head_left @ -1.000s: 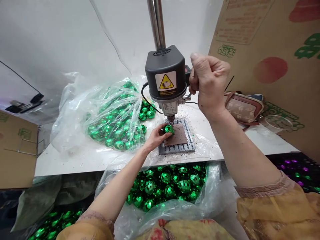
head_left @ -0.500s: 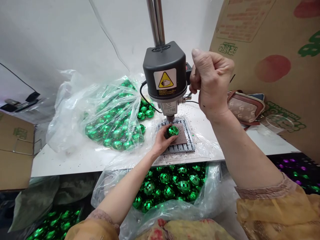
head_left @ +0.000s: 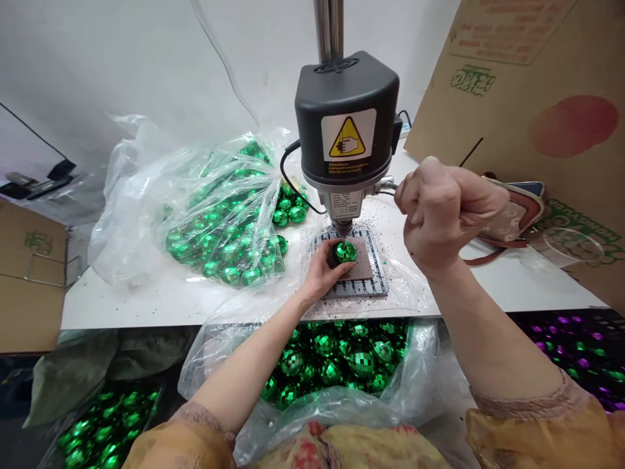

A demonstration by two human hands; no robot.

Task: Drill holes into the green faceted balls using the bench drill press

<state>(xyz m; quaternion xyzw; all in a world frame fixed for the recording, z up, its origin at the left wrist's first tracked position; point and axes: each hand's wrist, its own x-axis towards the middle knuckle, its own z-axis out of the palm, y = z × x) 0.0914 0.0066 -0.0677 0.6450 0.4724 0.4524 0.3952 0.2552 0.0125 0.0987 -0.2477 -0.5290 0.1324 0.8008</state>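
A small bench drill press (head_left: 347, 124) with a dark grey housing and a yellow warning label stands on the white table. Under its chuck (head_left: 344, 228), a shiny green mirror-faceted ball (head_left: 346, 251) sits on a brown board (head_left: 359, 267) over a slotted metal base (head_left: 379, 284). My left hand (head_left: 326, 268) grips the ball from the left with thumb and fingers. The drill tip appears to meet the top of the ball. Closed in a fist, my right hand (head_left: 442, 212) holds the drill press lever (head_left: 388, 187), most of which is hidden.
Green balls in a clear plastic bag (head_left: 219, 241) lie left of the drill. A plastic-lined container of green balls (head_left: 336, 358) is below the table edge. At right are a cardboard box (head_left: 527, 85), a purse (head_left: 517, 208) and a clear bowl (head_left: 571, 247). Dark shavings litter the table.
My right fist has come down and to the right with the lever. The drill head sits lower and closer over the ball. My left hand still holds the ball; the view has shifted slightly.
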